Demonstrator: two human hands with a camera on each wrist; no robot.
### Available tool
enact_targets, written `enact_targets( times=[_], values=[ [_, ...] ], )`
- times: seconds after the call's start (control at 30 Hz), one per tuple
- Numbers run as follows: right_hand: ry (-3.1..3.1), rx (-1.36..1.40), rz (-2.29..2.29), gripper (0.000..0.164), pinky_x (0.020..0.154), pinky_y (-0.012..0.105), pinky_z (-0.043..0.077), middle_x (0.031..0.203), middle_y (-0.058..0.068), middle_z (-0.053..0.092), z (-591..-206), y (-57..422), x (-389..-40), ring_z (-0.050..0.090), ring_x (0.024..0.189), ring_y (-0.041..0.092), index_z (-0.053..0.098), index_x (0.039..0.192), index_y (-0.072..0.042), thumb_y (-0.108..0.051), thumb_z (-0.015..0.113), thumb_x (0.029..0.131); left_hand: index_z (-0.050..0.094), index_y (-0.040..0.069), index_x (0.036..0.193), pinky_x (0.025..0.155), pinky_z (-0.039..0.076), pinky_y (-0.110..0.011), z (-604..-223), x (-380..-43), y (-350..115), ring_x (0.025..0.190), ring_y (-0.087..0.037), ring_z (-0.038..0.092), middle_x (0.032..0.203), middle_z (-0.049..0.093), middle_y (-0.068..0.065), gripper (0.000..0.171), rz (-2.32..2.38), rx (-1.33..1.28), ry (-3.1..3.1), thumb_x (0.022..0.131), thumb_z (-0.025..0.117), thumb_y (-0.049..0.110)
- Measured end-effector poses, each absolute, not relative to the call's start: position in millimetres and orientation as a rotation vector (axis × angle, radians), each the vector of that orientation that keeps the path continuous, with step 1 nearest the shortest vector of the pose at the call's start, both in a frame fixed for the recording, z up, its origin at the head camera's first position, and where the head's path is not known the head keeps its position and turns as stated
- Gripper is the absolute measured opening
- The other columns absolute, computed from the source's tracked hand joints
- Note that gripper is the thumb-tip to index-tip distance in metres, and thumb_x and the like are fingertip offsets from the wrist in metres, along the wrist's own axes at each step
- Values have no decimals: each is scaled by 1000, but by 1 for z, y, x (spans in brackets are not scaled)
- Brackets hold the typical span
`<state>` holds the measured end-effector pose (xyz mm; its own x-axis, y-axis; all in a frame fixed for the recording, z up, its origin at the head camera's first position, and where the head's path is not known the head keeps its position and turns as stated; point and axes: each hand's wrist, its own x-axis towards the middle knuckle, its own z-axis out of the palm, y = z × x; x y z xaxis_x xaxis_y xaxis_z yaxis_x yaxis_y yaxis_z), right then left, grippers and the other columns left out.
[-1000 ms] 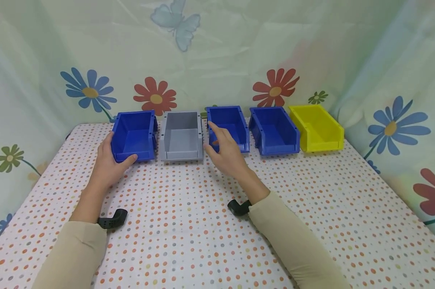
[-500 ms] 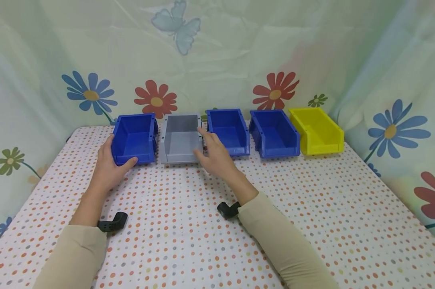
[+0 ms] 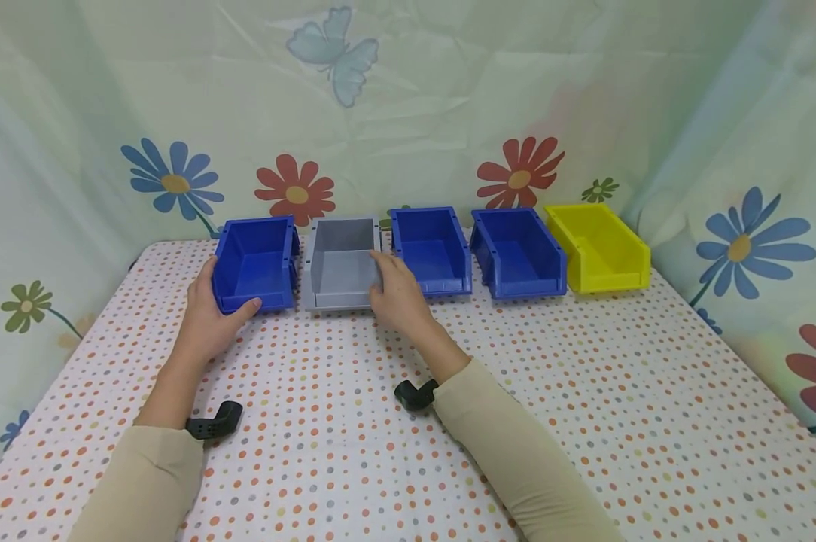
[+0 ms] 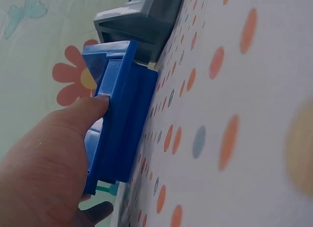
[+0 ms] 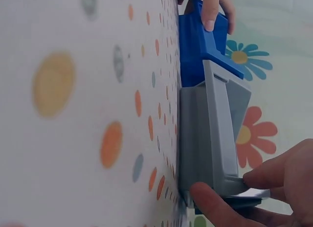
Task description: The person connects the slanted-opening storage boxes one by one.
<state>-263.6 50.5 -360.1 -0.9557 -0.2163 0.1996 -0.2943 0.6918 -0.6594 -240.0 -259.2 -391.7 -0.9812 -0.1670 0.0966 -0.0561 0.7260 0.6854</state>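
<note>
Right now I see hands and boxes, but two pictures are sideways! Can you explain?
There's no robot: these are a person's bare left hand and right hand. The big picture comes from a camera on their head, looking down. The tilted ones come from wrist cameras, probably the black gadget at each wrist. On the dotted tablecloth stands a row, left to right: first blue bin, grey bin, second blue bin, third blue bin, yellow bin. The left hand holds the first blue bin; the right hand holds the grey bin's near right corner.
</note>
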Motion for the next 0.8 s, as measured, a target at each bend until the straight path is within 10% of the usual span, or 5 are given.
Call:
enact_targets(
  times=[0.4,0.8],
  values=[
    [-2715,390,1179,59,115,48,47,153,16,50,-364,50,-265,50,142,33,47,154,-11,-4,56,97,-9,24,167,117,21,-78,-391,-238,-259,153,-58,14,170,-1,-28,106,-1138,168,-2760,97,67,48],
    [-2578,385,1339,61,82,39,50,144,16,55,-363,52,-267,54,93,27,47,154,-11,-3,53,94,-4,21,167,118,21,-77,-392,-241,-259,154,-55,16,171,4,-26,105,-1146,129,-2726,96,70,43]
  ],
)
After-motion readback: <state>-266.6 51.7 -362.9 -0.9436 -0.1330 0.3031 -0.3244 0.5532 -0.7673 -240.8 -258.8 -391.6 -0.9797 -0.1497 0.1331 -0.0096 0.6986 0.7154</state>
